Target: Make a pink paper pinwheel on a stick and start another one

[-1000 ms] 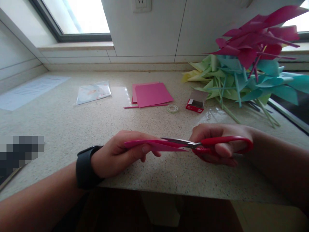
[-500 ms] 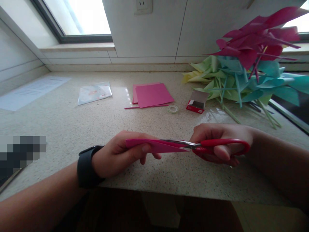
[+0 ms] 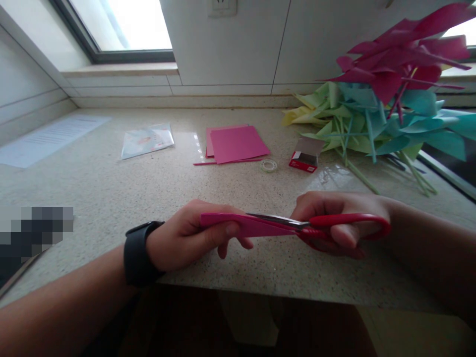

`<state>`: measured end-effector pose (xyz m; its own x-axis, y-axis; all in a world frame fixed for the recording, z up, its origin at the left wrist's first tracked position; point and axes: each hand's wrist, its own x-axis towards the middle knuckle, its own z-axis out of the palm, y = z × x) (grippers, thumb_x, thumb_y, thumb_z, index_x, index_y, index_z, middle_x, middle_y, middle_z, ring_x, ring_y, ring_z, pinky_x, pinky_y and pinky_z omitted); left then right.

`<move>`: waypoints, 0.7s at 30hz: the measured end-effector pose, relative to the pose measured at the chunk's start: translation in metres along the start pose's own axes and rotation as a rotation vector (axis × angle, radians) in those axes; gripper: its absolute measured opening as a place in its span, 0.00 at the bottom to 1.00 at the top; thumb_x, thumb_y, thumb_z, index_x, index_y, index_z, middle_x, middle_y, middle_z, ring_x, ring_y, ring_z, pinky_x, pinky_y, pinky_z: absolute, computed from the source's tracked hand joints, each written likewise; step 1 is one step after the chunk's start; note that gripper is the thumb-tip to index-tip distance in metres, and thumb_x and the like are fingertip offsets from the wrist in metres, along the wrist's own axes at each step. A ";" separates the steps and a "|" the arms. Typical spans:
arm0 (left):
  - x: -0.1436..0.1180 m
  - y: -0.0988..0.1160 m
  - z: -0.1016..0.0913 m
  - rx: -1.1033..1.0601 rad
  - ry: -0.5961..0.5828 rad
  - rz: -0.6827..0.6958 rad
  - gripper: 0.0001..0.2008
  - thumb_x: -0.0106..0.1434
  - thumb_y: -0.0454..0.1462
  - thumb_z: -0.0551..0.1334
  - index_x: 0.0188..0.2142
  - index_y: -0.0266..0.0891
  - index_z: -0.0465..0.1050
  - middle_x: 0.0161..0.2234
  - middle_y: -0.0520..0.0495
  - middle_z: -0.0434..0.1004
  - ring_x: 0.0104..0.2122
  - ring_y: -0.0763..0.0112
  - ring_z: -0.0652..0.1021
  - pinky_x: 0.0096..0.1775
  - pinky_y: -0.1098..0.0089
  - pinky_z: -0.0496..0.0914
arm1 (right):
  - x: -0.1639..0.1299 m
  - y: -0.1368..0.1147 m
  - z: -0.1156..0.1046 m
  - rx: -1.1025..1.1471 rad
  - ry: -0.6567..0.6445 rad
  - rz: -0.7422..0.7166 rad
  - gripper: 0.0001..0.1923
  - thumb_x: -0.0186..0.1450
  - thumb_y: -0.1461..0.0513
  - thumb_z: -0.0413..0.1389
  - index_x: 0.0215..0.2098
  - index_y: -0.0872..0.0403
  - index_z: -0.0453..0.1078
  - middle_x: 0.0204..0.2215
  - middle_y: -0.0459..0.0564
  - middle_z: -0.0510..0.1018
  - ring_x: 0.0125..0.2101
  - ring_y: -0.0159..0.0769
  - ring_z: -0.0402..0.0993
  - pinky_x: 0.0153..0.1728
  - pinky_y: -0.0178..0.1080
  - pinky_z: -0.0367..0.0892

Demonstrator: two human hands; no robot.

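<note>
Grip unchanged, scissors (image 3: pixel 316 225) deeper into paper (image 3: pixel 245 225)

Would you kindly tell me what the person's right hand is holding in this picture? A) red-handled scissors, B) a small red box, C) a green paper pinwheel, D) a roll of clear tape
A: the right hand grips the red-handled scissors, whose blades reach into the pink paper held by the left hand; the tape roll and small red box lie untouched farther back on the counter.
</note>
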<state>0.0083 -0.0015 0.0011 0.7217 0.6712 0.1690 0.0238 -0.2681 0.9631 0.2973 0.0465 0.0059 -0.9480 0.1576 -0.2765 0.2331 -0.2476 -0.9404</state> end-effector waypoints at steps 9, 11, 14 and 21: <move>-0.002 -0.001 -0.002 -0.014 -0.007 0.004 0.16 0.73 0.41 0.56 0.48 0.32 0.78 0.38 0.38 0.84 0.25 0.74 0.76 0.28 0.74 0.74 | 0.001 0.001 0.001 -0.005 0.029 0.011 0.31 0.55 0.38 0.64 0.22 0.56 0.65 0.10 0.40 0.66 0.09 0.24 0.59 0.09 0.26 0.52; -0.002 -0.001 -0.002 -0.009 -0.008 0.004 0.16 0.73 0.41 0.56 0.48 0.32 0.78 0.38 0.38 0.84 0.25 0.73 0.76 0.29 0.74 0.74 | 0.001 0.001 0.000 -0.023 0.025 0.024 0.31 0.55 0.37 0.64 0.22 0.56 0.66 0.10 0.40 0.66 0.10 0.25 0.59 0.09 0.27 0.52; -0.001 0.000 -0.001 0.006 -0.022 -0.003 0.16 0.73 0.41 0.56 0.47 0.32 0.79 0.38 0.38 0.84 0.25 0.73 0.76 0.28 0.74 0.74 | 0.001 -0.001 0.001 -0.057 0.014 0.036 0.32 0.55 0.36 0.63 0.23 0.56 0.66 0.12 0.40 0.66 0.11 0.25 0.60 0.11 0.28 0.53; 0.001 0.000 -0.001 0.050 -0.046 0.005 0.17 0.73 0.41 0.56 0.45 0.30 0.79 0.36 0.37 0.84 0.24 0.72 0.76 0.27 0.73 0.74 | 0.005 -0.002 0.007 -0.026 0.034 0.041 0.32 0.54 0.36 0.63 0.24 0.56 0.66 0.12 0.40 0.66 0.11 0.24 0.58 0.11 0.27 0.52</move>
<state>0.0084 -0.0004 0.0018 0.7527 0.6380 0.1626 0.0539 -0.3058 0.9506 0.2907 0.0409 0.0075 -0.9295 0.1806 -0.3215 0.2780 -0.2299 -0.9327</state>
